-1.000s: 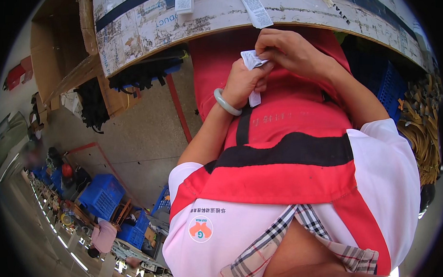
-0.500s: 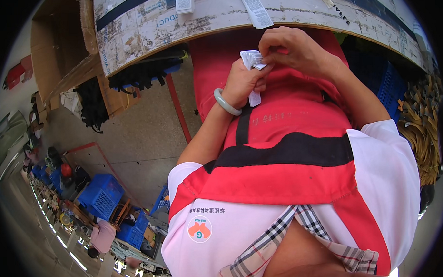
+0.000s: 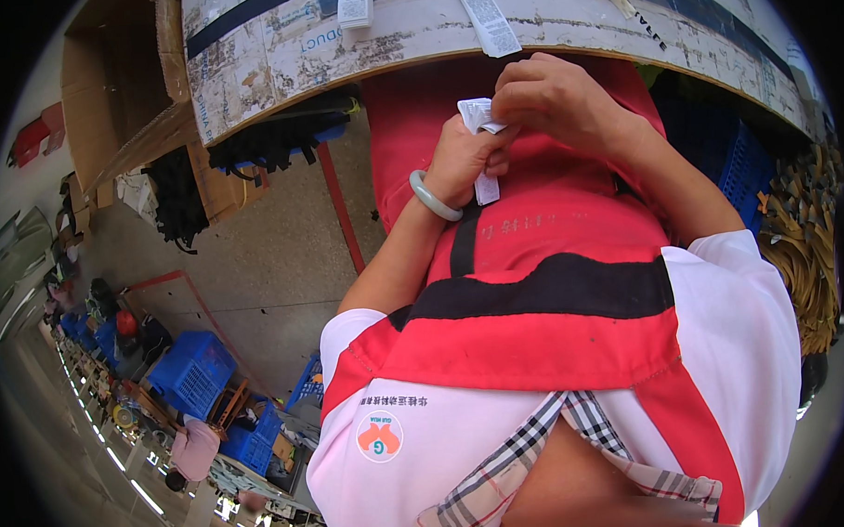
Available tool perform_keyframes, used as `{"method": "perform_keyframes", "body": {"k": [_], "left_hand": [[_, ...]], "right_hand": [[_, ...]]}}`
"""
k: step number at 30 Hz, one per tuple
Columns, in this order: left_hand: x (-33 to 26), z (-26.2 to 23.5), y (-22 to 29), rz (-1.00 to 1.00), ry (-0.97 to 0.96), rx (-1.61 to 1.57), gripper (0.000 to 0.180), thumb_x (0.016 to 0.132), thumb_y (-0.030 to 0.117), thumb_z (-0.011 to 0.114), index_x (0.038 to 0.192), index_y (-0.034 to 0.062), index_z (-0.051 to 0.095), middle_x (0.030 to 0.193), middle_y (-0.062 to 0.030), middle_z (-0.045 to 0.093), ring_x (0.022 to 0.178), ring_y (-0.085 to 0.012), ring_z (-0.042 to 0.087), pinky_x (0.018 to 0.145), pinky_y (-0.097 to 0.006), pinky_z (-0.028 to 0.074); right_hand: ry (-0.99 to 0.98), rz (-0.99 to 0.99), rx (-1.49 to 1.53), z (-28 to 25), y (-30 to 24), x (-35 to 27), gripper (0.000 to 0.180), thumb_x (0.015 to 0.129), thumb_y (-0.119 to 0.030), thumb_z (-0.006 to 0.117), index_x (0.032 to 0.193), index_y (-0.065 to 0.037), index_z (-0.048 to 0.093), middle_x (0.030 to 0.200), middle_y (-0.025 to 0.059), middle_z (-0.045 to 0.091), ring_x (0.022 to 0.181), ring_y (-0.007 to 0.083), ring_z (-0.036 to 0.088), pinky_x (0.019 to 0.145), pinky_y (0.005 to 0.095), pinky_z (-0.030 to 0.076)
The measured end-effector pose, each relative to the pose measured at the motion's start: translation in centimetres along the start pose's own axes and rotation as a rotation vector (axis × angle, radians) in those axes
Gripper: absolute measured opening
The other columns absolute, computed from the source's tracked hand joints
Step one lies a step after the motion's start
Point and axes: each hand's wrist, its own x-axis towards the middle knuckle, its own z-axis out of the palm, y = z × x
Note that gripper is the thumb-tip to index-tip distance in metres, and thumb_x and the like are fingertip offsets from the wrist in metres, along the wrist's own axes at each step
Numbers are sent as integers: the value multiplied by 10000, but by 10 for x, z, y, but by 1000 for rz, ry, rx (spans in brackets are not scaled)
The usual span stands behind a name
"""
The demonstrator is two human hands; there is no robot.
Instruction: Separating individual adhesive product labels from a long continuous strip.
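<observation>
A stack of white printed labels (image 3: 477, 113) is in my left hand (image 3: 465, 162), whose fingers are wrapped round it above the red apron. The lower end of the stack sticks out beneath the fist. My right hand (image 3: 551, 101) is bent over the top of the stack, with fingers curled at the edges of the labels; the fingertips are partly hidden behind the hand. Just beyond my hands, a strip of white labels (image 3: 486, 20) hangs toward the near table edge. A second stack of labels (image 3: 355, 7) lies farther left on the table.
The worn white table (image 3: 266, 69) curves across the top. An open cardboard box (image 3: 118, 88) stands left of it, with black straps (image 3: 173, 198) hanging below. Blue crates (image 3: 193, 369) and a person in pink (image 3: 196, 448) are at lower left. Brown strips (image 3: 803, 259) hang at right.
My right hand has shifted slightly and its fingers have closed in over the top of the labels. My left hand has stayed nearly in place.
</observation>
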Motion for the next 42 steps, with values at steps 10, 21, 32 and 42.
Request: {"method": "perform_keyframes", "body": {"k": [10, 21, 32, 42], "left_hand": [[-1, 1, 0, 34, -3, 31, 78, 896, 27, 605, 896, 64, 537, 682, 0, 486, 494, -72, 400, 435, -227, 322], [0, -3, -2, 29, -38, 1, 81, 908, 49, 606, 889, 69, 530, 698, -3, 491, 499, -68, 397, 446, -229, 335], [1, -6, -5, 44, -63, -12, 78, 909, 61, 615, 916, 62, 538, 693, -4, 486, 499, -69, 392, 445, -229, 334], [-1, -4, -3, 30, -45, 45, 60, 913, 57, 608, 911, 64, 548, 680, 1, 482, 491, -67, 397, 432, -229, 316]], "right_hand": [[-3, 137, 26, 5, -1, -1, 100, 817, -133, 663, 883, -60, 649, 866, 87, 620, 832, 296, 609, 730, 384, 487], [11, 215, 157, 3, -1, 0, 124, 814, -130, 676, 894, -40, 644, 867, 97, 635, 836, 296, 623, 744, 370, 498], [16, 232, 210, 7, 1, -1, 114, 822, -100, 664, 909, -28, 647, 867, 106, 629, 822, 288, 624, 725, 355, 494], [8, 262, 266, 5, 1, -1, 94, 832, -76, 640, 905, -17, 641, 874, 116, 627, 820, 302, 617, 719, 364, 491]]}}
